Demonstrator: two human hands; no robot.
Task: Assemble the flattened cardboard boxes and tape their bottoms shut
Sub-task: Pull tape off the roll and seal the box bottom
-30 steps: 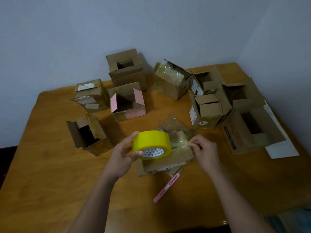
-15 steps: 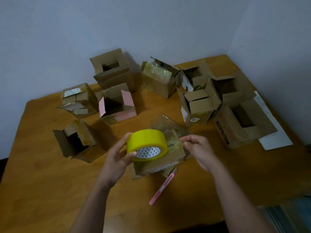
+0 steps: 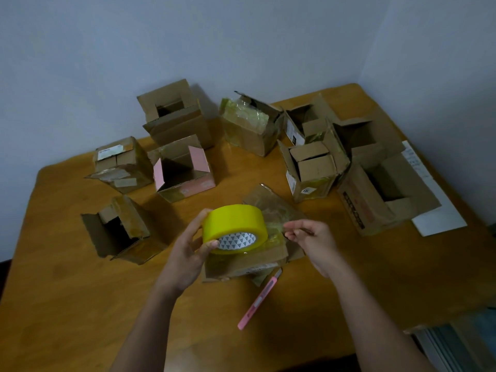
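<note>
Wooden worktop (image 3: 80,304) fills most of the view, set into a wall corner. Assembled cardboard boxes stand in an arc across its far half: big open-top box (image 3: 386,194) at far right with a white sheet of paper (image 3: 440,221) just beside and partly under it, a cluster of open boxes (image 3: 316,167) to its left, a tape-covered box (image 3: 249,124) mid-back, tall box (image 3: 177,114) behind a pink-flapped box (image 3: 185,170), a labelled box (image 3: 120,165) on the left, and a box on its side (image 3: 123,232) at near left, opening facing the camera. Flattened cardboard box (image 3: 249,261) lies centre, directly under both hands, old clear tape on it. Left hand (image 3: 185,253) holds the yellow tape roll (image 3: 233,226) just above that box, fingers over the top of the roll, thumb at the core edge. Right hand (image 3: 314,242) sits just right of the roll, fingers pinched together at the tape's loose end; strip itself is clear, barely visible. Pink utility knife (image 3: 259,300) lies on the worktop, tip touching the flat box's near edge.
</note>
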